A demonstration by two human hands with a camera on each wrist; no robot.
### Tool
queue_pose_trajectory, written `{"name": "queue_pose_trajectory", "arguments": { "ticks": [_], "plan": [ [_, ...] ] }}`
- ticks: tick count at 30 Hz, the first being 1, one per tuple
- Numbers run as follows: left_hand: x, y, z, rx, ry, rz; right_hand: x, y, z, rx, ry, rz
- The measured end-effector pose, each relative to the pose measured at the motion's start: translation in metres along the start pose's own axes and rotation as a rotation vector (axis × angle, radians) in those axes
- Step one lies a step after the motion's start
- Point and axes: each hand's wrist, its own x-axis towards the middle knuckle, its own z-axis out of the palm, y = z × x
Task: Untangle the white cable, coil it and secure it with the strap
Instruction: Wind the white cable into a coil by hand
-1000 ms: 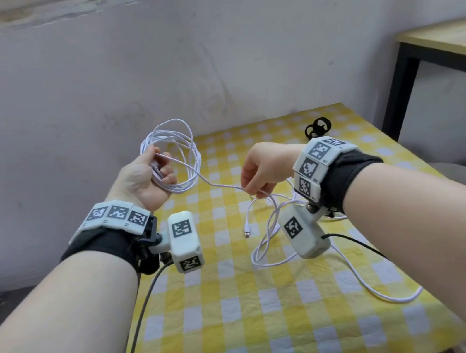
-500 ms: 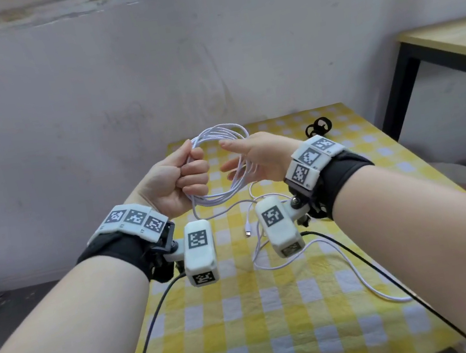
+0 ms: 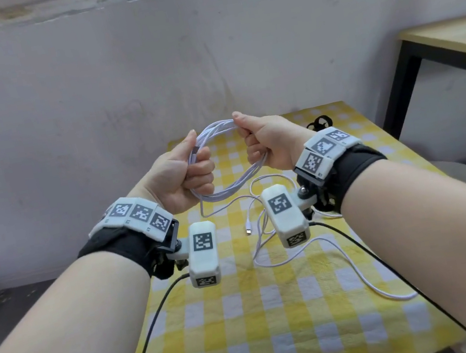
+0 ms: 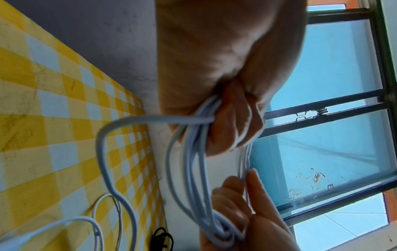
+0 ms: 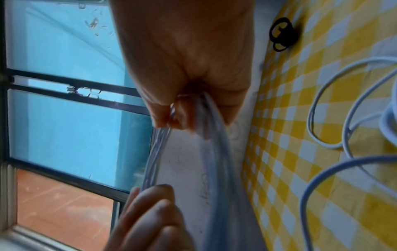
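Observation:
The white cable (image 3: pixel 219 127) forms a coil of several loops held in the air above the table. My left hand (image 3: pixel 191 172) grips the coil's left side, and one connector lies under its thumb. My right hand (image 3: pixel 263 143) grips the coil's right side (image 5: pixel 214 135). Loops of the coil (image 4: pixel 189 169) hang between both fists. The loose tail (image 3: pixel 348 262) runs down onto the yellow checked tablecloth (image 3: pixel 265 319), with a plug end (image 3: pixel 248 230) lying there. The black strap (image 3: pixel 320 123) lies at the table's far right edge, also in the right wrist view as the strap (image 5: pixel 281 34).
The small table stands against a grey wall (image 3: pixel 148 82). A wooden table with a black frame (image 3: pixel 432 50) stands at the right. Black sensor leads (image 3: pixel 147 335) hang from my wrists over the table's near edge. A window (image 4: pixel 333 118) is above.
My right hand rose from the loose cable on the table and closed round the coil's right side. My left hand swung the coil toward the middle, and both fists now hold it.

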Motion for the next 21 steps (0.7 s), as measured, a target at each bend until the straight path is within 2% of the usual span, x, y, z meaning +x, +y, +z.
{"name": "queue_pose_trajectory", "arguments": {
  "ticks": [3, 8, 10, 14, 18, 21],
  "plan": [
    [0.002, 0.006, -0.001, -0.120, 0.086, 0.095, -0.004, 0.004, 0.001, -0.202, -0.054, -0.031],
    [0.006, 0.016, -0.009, -0.367, 0.170, 0.193, -0.015, 0.024, 0.010, -0.628, -0.354, 0.082],
    [0.007, 0.017, -0.011, -0.464, 0.168, 0.203, -0.015, 0.030, 0.016, -0.649, -0.442, 0.063],
    [0.009, 0.017, -0.017, -0.590, 0.142, 0.219, -0.014, 0.033, 0.020, -0.577, -0.573, 0.136],
    [0.006, 0.017, -0.023, -0.594, 0.137, 0.209, -0.015, 0.031, 0.013, -0.646, -0.476, 0.127],
    [0.003, 0.018, -0.027, -0.385, 0.191, 0.175, -0.010, 0.028, -0.002, -0.743, -0.292, 0.061]
  ]
}}
